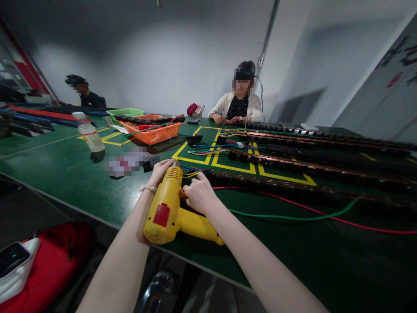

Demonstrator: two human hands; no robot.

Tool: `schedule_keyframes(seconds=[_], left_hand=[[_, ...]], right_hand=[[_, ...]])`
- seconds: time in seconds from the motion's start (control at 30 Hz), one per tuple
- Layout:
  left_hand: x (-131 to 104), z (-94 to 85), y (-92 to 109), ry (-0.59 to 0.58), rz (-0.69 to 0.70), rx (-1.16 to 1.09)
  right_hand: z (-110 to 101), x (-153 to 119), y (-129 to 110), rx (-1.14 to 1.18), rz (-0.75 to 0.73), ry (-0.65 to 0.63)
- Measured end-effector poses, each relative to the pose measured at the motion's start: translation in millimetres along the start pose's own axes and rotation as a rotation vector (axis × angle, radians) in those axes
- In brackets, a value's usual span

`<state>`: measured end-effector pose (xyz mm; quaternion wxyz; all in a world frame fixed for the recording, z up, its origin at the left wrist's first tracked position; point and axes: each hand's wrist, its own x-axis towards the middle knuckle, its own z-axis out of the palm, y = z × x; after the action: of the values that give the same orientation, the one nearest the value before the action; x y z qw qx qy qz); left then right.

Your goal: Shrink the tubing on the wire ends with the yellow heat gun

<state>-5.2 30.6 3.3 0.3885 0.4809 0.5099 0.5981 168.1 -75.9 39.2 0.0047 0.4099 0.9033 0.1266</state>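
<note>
A yellow heat gun (pixel 164 200) lies on the green table between my forearms, its nozzle pointing away from me and its handle toward the right. My left hand (pixel 160 170) is beside the nozzle, fingers together; the gun hides most of what they hold. Curled fingers of my right hand (pixel 199 193) close on thin yellow and blue wires (pixel 190 174), just right of the nozzle. These wires come from the near end of a long dark wire harness (pixel 247 179) that runs off to the right.
More harnesses (pixel 293 161) lie behind, across yellow tape squares (pixel 195 159). Red and green cables (pixel 286 216) cross the right side. An orange basket (pixel 158 134), a bottle (pixel 89 132) and a blurred package (pixel 128 163) stand left. A co-worker (pixel 239 102) sits opposite; another person (pixel 87 95) is far left.
</note>
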Motion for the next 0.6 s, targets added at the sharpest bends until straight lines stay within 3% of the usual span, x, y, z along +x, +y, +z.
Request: schedule_keyframes(seconds=[0.6], left_hand=[[2,5.3,-9,0.083,0.019,0.028]], right_hand=[[2,-16,5,0.042,0.061,-0.055]])
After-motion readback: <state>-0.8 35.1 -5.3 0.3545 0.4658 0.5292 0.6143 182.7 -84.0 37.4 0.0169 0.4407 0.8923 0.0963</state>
